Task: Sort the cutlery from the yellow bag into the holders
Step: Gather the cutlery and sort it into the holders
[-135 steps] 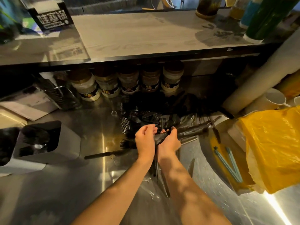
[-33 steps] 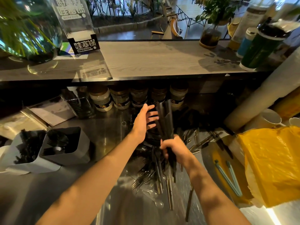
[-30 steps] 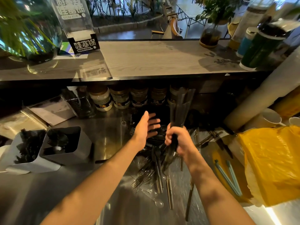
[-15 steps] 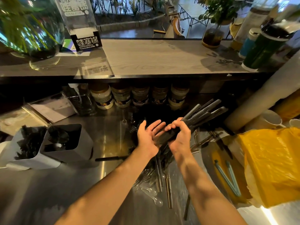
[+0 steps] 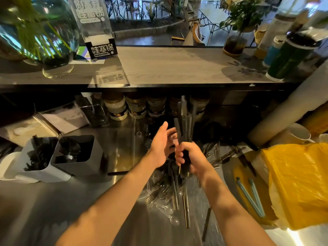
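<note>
Nearest the camera, loose cutlery (image 5: 177, 197) lies scattered on the steel worktop (image 5: 53, 210): metal forks, long dark-handled pieces and a few clear plastic spoons, tipped out in a heap that probably lets like pieces be picked out by sight. Just above that heap the right hand (image 5: 189, 158) has its fingers curled round the lower end of a bundle of dark-handled cutlery (image 5: 184, 121), holding it upright with the slim grey-black handles fanning upward, probably so the ends line up before the bundle goes into a holder. The left hand (image 5: 160, 145) stands beside it with fingers straight and palm turned to the bundle, touching or nearly touching it as if to square it; contact cannot be told for sure. To the right the yellow bag (image 5: 298, 183) sits crumpled on the worktop, with more dark pieces lying between it and the hands. To the left, well apart, two square holders (image 5: 58, 157) stand side by side, already holding dark cutlery. Farther back a row of jars (image 5: 136, 107) lines the wall under a wooden shelf (image 5: 168, 66).
</note>
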Tool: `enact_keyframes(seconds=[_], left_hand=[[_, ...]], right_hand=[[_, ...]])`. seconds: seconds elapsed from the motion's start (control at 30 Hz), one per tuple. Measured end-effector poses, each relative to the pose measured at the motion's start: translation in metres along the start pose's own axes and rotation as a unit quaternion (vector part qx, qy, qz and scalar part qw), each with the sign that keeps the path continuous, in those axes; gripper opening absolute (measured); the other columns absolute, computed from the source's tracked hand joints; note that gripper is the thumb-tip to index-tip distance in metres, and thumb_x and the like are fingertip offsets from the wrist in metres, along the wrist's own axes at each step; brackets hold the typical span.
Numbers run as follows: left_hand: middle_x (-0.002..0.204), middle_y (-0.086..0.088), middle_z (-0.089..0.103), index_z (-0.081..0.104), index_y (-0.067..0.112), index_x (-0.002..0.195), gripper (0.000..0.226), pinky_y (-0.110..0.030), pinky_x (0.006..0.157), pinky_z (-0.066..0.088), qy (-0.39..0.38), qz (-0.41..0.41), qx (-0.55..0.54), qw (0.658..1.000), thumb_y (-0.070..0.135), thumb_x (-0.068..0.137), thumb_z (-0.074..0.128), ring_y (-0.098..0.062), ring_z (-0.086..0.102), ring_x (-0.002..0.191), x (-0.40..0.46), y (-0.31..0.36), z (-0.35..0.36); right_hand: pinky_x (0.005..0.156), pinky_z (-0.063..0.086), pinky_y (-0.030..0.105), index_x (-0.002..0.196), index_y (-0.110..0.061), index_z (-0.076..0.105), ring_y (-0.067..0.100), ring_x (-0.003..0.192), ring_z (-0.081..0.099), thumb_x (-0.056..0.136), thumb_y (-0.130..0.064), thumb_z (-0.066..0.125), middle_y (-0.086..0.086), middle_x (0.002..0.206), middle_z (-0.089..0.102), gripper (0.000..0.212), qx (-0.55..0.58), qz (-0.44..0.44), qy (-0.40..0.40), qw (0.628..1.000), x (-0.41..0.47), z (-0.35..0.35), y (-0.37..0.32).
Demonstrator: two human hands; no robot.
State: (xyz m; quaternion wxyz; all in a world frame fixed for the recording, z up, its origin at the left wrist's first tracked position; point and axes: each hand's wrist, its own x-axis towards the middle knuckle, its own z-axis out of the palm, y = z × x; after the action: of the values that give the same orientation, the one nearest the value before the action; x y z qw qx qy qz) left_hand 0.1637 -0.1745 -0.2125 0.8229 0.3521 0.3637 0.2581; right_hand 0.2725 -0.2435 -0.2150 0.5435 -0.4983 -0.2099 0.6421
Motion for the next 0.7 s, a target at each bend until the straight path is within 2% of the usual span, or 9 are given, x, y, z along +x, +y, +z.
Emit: enact_keyframes(seconds=[0.1, 0.17, 0.2, 0.27, 0.33, 0.37, 0.47, 0.6, 0.7], left_hand=[[0.127, -0.016, 0.064, 0.05, 0.004, 0.139, 0.075, -0.048, 0.102, 0.046, -0.029, 0.053, -0.068, 0.996, 0.059, 0.088, 0.048, -0.033, 0.063, 0.114, -0.005, 0.021, 0.001], [0.131, -0.013, 0.065, 0.051, 0.011, 0.139, 0.065, -0.046, 0.097, 0.052, -0.032, 0.068, -0.109, 0.991, 0.051, 0.088, 0.052, -0.031, 0.066, 0.113, -0.013, 0.032, 0.003], [0.124, -0.011, 0.068, 0.055, 0.012, 0.136, 0.06, -0.044, 0.091, 0.055, -0.03, 0.065, -0.129, 0.989, 0.048, 0.088, 0.055, -0.029, 0.07, 0.105, -0.017, 0.034, 0.004], [0.096, -0.006, 0.071, 0.063, 0.01, 0.122, 0.047, -0.035, 0.076, 0.056, -0.015, 0.037, -0.161, 0.986, 0.04, 0.086, 0.06, -0.02, 0.069, 0.08, -0.023, 0.034, 0.007], [0.069, 0.0, 0.058, 0.065, 0.011, 0.095, 0.024, -0.028, 0.062, 0.05, 0.021, 0.006, -0.172, 0.985, 0.033, 0.087, 0.064, -0.012, 0.056, 0.058, -0.028, 0.033, 0.011], [0.061, 0.003, 0.051, 0.061, 0.013, 0.081, 0.02, -0.026, 0.057, 0.045, 0.044, -0.004, -0.175, 0.984, 0.03, 0.089, 0.063, -0.01, 0.049, 0.051, -0.032, 0.032, 0.013], [0.05, 0.006, 0.039, 0.046, 0.018, 0.063, 0.032, -0.023, 0.046, 0.036, 0.112, -0.006, -0.183, 0.977, 0.024, 0.093, 0.057, -0.009, 0.036, 0.04, -0.039, 0.032, 0.017], [0.047, 0.006, 0.037, 0.041, 0.019, 0.061, 0.034, -0.021, 0.042, 0.032, 0.175, 0.02, -0.207, 0.962, 0.02, 0.092, 0.055, -0.01, 0.033, 0.036, -0.049, 0.031, 0.019], [0.047, 0.005, 0.035, 0.04, 0.019, 0.062, 0.034, -0.021, 0.042, 0.03, 0.21, 0.045, -0.226, 0.95, 0.021, 0.093, 0.053, -0.011, 0.032, 0.036, -0.056, 0.031, 0.02]], right_hand=[[0.041, 0.038, 0.023, 0.068, -0.009, 0.047, 0.013, 0.035, 0.036, 0.062, -0.012, 0.061, 0.003, 0.05, 0.04, 0.016, -0.094, 0.063, -0.139, 0.984, -0.012, -0.001, -0.004], [0.041, 0.039, 0.023, 0.071, -0.01, 0.046, 0.011, 0.035, 0.037, 0.065, -0.011, 0.058, 0.001, 0.05, 0.041, 0.014, -0.105, 0.094, -0.189, 0.972, -0.019, 0.001, -0.004], [0.041, 0.038, 0.022, 0.071, -0.01, 0.045, 0.01, 0.035, 0.037, 0.066, -0.01, 0.056, 0.0, 0.05, 0.041, 0.012, -0.096, 0.113, -0.203, 0.968, -0.021, 0.002, -0.004], [0.041, 0.038, 0.022, 0.067, -0.012, 0.049, 0.01, 0.035, 0.038, 0.068, -0.01, 0.054, -0.001, 0.05, 0.042, 0.006, -0.089, 0.155, -0.216, 0.96, -0.025, 0.005, -0.005], [0.04, 0.039, 0.022, 0.059, -0.014, 0.051, 0.009, 0.035, 0.039, 0.071, -0.012, 0.053, -0.002, 0.048, 0.044, 0.012, -0.119, 0.191, -0.222, 0.949, -0.028, 0.009, -0.006], [0.04, 0.039, 0.022, 0.057, -0.013, 0.051, 0.01, 0.035, 0.04, 0.072, -0.014, 0.053, -0.001, 0.049, 0.044, 0.015, -0.136, 0.206, -0.223, 0.943, -0.031, 0.011, -0.006], [0.04, 0.041, 0.021, 0.064, -0.01, 0.053, 0.01, 0.039, 0.043, 0.073, -0.019, 0.057, 0.003, 0.057, 0.049, 0.014, -0.152, 0.239, -0.212, 0.935, -0.037, 0.017, -0.006], [0.043, 0.044, 0.019, 0.082, -0.01, 0.057, 0.012, 0.048, 0.054, 0.077, -0.029, 0.065, 0.006, 0.069, 0.057, 0.021, -0.178, 0.229, -0.195, 0.937, -0.042, 0.017, -0.008], [0.05, 0.05, 0.022, 0.092, -0.008, 0.061, 0.017, 0.058, 0.061, 0.086, -0.03, 0.067, 0.007, 0.076, 0.062, 0.024, -0.196, 0.185, -0.171, 0.948, -0.047, 0.017, -0.013]])
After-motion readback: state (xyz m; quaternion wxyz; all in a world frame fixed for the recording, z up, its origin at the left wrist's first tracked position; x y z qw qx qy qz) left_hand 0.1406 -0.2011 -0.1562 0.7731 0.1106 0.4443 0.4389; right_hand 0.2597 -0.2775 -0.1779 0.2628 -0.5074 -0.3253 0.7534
